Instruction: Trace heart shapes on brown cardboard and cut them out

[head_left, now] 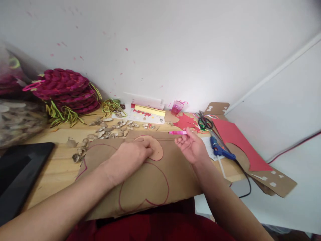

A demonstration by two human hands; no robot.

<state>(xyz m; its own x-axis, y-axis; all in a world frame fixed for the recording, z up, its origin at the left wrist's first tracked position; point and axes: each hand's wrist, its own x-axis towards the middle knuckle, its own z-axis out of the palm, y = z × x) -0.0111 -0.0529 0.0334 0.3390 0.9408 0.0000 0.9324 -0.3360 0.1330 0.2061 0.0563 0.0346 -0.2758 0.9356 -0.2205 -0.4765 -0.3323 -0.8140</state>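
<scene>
A brown cardboard sheet [185,177] lies at the table's front edge, marked with curved pink-purple outlines. Near its far edge sits a peach-coloured rounded piece [157,149], flat on the sheet. My left hand [132,155] rests on that piece, fingers bent and pressed against it; part of the piece is hidden beneath them. To the right, my right hand [191,145] is raised with the palm turned up. It pinches a slim pink marker [178,132] between thumb and forefinger, the dark tip pointing left, apart from the cardboard.
Several shells [122,125] lie behind the sheet. Magenta braided bundles [67,90] and a black tablet-like slab [22,174] stand left. On the right are scissors [205,123], a blue glue gun [222,149] with its cord, and red cut-out board [235,137]. A pink-stained cup [177,107] stands by the wall.
</scene>
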